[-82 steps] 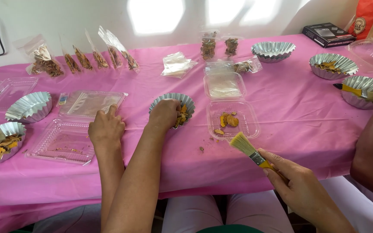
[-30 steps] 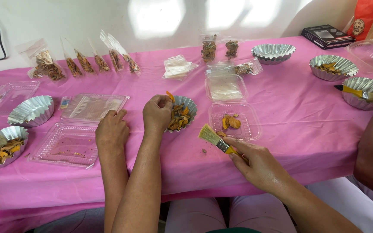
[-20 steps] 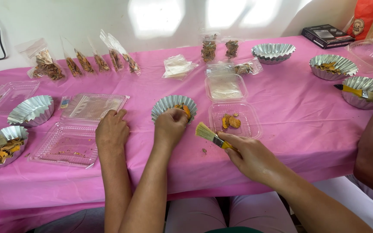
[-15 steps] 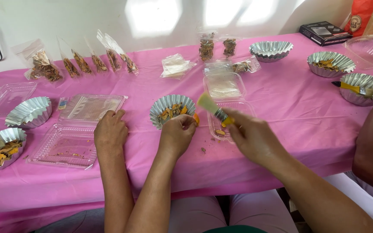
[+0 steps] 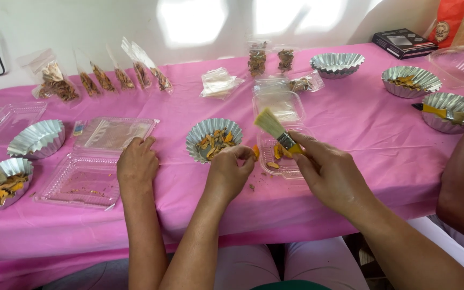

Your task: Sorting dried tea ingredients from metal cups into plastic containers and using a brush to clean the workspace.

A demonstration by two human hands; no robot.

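My right hand [image 5: 232,174] pinches what looks like an orange dried slice [image 5: 255,152], just beside the foil cup [image 5: 210,140] on the pink bench [image 5: 361,134]. My left hand [image 5: 137,164] rests curled, empty, touching a clear tray [image 5: 81,182].

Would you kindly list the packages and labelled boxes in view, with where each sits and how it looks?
Black box: far right table edge, flat, rectangular, with a pale label.
Orange bag: top right corner, orange and tan, round emblem.
Clear pouches: far left row, holding brown dried pieces.
Small clear packs: far centre, upright, dark dried contents.
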